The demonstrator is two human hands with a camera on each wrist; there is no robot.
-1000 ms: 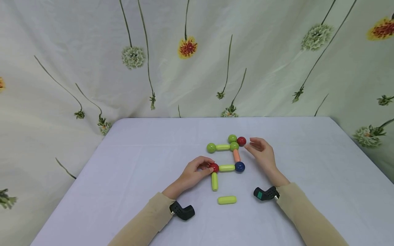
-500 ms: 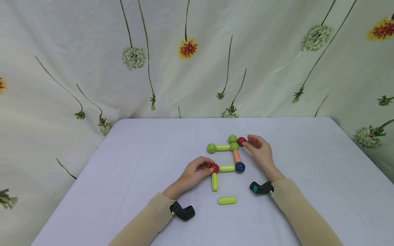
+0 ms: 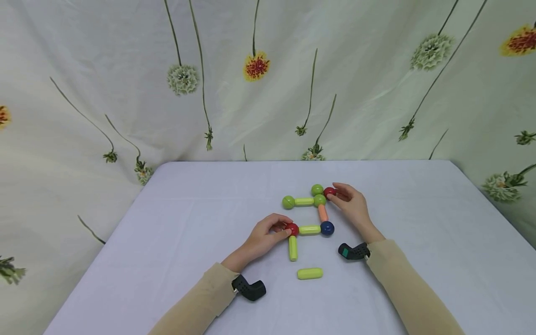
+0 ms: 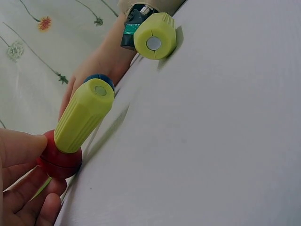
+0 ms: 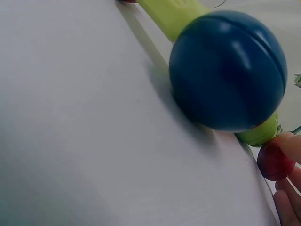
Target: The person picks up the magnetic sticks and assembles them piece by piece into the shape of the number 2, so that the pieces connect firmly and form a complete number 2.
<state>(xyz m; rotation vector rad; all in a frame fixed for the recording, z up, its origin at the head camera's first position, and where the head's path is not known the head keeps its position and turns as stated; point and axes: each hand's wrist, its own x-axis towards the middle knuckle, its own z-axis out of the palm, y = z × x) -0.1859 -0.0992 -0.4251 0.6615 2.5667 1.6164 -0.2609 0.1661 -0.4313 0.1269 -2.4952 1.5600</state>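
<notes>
My left hand (image 3: 265, 234) pinches a red ball (image 3: 292, 229) of a toy structure between thumb and fingers. From that ball one yellow-green rod (image 3: 293, 249) points toward me; another rod (image 3: 310, 230) runs right to a dark blue ball (image 3: 327, 228). An orange rod (image 3: 323, 213) links the blue ball to a green ball (image 3: 319, 200), and a yellow-green rod (image 3: 304, 201) joins this to a left green ball (image 3: 288, 202). Thumb and fingers of my right hand (image 3: 352, 204) hold a second red ball (image 3: 330, 192), beside a back green ball (image 3: 317, 190).
A loose yellow-green rod (image 3: 310, 273) lies in front of the structure; the left wrist view shows a metal disc in its end. The pale tablecloth (image 3: 201, 195) reaches back to a flower-printed curtain (image 3: 368, 93). Both wrists wear black cameras.
My right hand has moved left to the second red ball and now holds it with thumb and fingers. The left hand keeps its hold on the front red ball.
</notes>
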